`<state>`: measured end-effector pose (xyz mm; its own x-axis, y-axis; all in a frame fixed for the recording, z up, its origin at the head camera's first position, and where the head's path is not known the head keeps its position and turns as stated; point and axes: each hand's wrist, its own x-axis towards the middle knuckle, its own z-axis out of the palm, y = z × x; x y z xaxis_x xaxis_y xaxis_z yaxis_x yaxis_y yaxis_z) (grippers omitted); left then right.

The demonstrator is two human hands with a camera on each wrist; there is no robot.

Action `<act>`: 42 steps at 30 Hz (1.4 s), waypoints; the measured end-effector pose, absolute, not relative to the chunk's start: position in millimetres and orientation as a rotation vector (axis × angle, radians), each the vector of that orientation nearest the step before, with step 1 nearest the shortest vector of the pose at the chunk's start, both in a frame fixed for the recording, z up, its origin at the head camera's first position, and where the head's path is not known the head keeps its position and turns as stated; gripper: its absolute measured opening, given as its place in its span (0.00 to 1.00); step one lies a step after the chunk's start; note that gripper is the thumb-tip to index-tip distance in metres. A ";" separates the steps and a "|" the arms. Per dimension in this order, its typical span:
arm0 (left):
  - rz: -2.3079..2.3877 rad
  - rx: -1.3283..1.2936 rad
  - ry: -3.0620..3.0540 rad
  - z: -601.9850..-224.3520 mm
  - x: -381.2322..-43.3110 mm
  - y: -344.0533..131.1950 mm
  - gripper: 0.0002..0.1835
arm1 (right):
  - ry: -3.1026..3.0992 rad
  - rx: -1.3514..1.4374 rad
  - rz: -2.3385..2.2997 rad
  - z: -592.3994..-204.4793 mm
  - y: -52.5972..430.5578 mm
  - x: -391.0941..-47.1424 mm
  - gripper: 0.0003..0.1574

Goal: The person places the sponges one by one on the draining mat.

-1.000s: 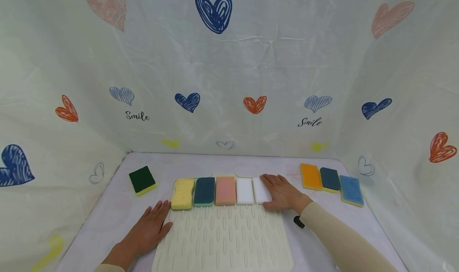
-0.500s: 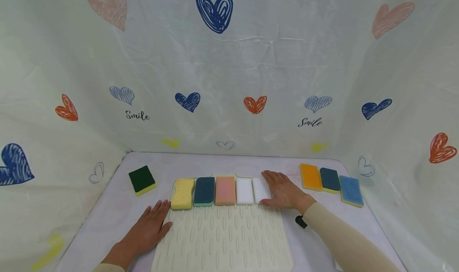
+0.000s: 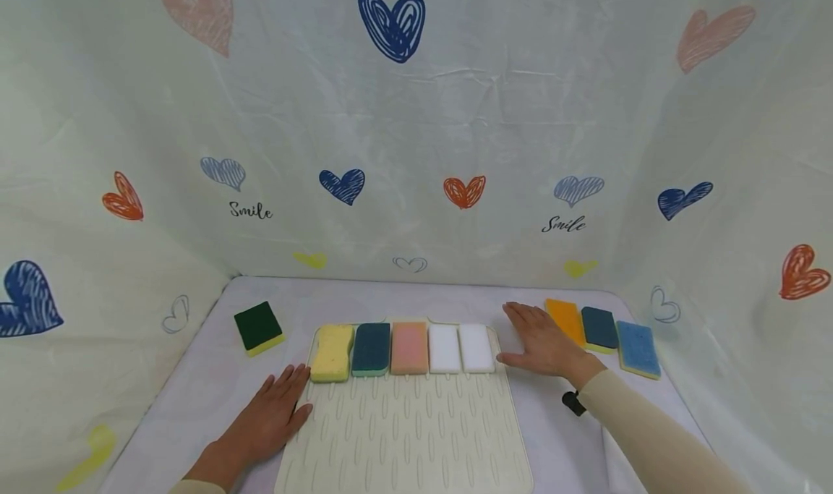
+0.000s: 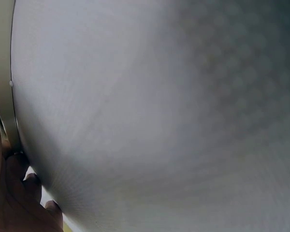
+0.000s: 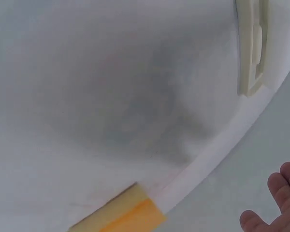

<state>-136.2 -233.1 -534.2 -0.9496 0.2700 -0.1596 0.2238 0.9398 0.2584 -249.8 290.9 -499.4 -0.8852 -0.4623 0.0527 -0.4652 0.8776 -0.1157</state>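
Observation:
Along the back edge of the cream ribbed mat (image 3: 403, 429) lies a row of sponges: a yellow one (image 3: 332, 353), a dark blue one (image 3: 371, 349), a pink one (image 3: 409, 348) and two white ones (image 3: 445, 349). My left hand (image 3: 270, 416) rests flat at the mat's left edge, fingertips near the yellow sponge. Straight-fingered and holding nothing, my right hand (image 3: 547, 343) is between the rightmost white sponge (image 3: 476, 348) and an orange sponge (image 3: 565, 319), which it partly covers. The right wrist view shows the orange sponge (image 5: 133, 212) apart from the fingers.
Right of the orange sponge lie a dark blue sponge (image 3: 599, 326) and a light blue sponge (image 3: 638, 348). A dark green and yellow sponge (image 3: 258, 328) lies at the table's back left. A white curtain (image 3: 416, 118) printed with hearts surrounds the table.
My right hand has moved off the rightmost white sponge to the right, toward the orange sponge, leaving the white one fully visible. The left hand has stayed in place.

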 end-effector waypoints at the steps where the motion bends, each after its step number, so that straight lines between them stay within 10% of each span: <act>1: 0.354 0.368 2.901 -534.5 -136.1 -233.0 0.40 | -3.018 0.746 0.180 -497.6 294.9 -249.6 0.64; 42: 0.327 0.333 2.895 -534.9 -136.5 -230.5 0.41 | -3.155 0.559 -0.324 -480.2 412.1 -283.0 0.71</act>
<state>-136.5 -230.5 -534.9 -0.9526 0.2449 -0.1805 0.1985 0.9500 0.2412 -283.0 412.1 -480.2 -0.9367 -0.3318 -0.1122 -0.3477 0.9195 0.1834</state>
